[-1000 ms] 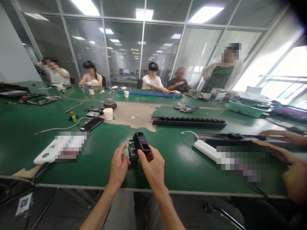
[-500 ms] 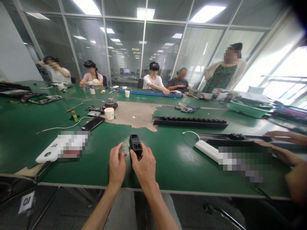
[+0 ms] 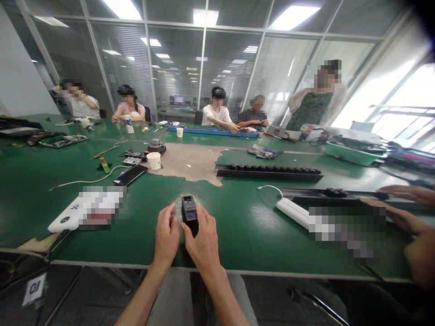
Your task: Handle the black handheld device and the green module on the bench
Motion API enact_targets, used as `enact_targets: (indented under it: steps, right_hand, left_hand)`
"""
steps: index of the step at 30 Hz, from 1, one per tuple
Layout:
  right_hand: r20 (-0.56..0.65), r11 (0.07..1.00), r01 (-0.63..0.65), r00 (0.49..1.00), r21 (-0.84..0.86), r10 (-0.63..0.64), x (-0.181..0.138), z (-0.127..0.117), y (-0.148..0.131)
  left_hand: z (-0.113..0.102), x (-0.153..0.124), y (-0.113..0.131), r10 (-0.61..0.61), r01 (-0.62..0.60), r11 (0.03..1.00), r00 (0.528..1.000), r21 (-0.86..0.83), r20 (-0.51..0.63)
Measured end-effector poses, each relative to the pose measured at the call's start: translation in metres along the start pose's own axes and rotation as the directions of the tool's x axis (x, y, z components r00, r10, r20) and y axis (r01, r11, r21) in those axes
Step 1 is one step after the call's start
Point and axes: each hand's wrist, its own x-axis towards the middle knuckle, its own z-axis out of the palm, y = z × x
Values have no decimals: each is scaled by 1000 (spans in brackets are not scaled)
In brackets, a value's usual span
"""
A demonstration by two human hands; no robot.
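Head view — right hand (image 3: 203,239) pinches black device (image 3: 189,212) flat on green table (image 3: 142,226); left hand (image 3: 166,235) loosely curled beside it, steadying

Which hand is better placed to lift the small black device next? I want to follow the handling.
Probably the right hand: its fingers already wrap the small black device on the green table. The left hand rests beside it, fingertips near its left edge.
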Motion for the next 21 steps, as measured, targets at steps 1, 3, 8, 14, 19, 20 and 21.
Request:
enact_targets:
  steps: [1,3,8,14,19,20,21]
  right_hand:
    - [15,1000,4,1000,20,-4,0,1,0]
    - [37,999,-15,999,44,14,0,4,1]
    - [50,994,-64,997,93,60,0,6,-1]
    - [12,989,-83,997,121,82,5,2,-7]
    - [-40,980,-114,992,163,122,15,-11,-12]
    - [-52,978,-126,989,169,136,17,-15,-10]
    - [-66,976,-137,986,172,150,18,-18,-8]
  left_hand:
    - [0,0,0,0,0,1000,1000,-2,-2]
    - [0,0,0,1,-1,1000,1000,-7,-6]
    - [0,0,0,-7,7,1000,1000,-21,0]
    - [0,0,-1,-13,12,999,1000,-46,-4]
    - [0,0,0,-24,24,999,1000,-35,4]
    - [0,0,1,-26,26,999,1000,-32,6]
    - [0,-1,2,-28,28,999,1000,-30,6]
